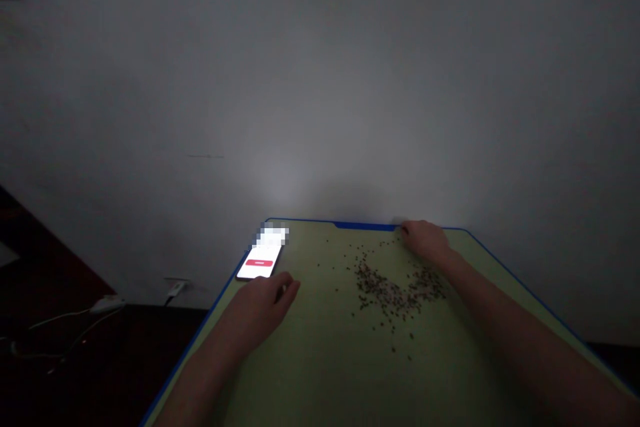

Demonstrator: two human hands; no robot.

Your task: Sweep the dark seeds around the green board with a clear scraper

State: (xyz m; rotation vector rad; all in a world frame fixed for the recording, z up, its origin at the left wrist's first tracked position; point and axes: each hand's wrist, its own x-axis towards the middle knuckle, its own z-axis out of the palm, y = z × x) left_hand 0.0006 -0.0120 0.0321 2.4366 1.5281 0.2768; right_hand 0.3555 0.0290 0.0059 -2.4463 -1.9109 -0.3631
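- Head view: your left hand [259, 303], fingers curled, is just beside the near end of the lit smartphone [260, 257], at the left edge of the tabletop [320, 353].
- Your right hand [426, 237] bends at the far edge; grip indeterminable on both.
- Dark grains [390, 290] lie scattered between.

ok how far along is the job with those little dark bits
Partly done, it seems: most dark bits lie bunched together. The right hand is at the table's far edge, the left hand near the phone; their grip is unclear. Scattered strays look left to gather.
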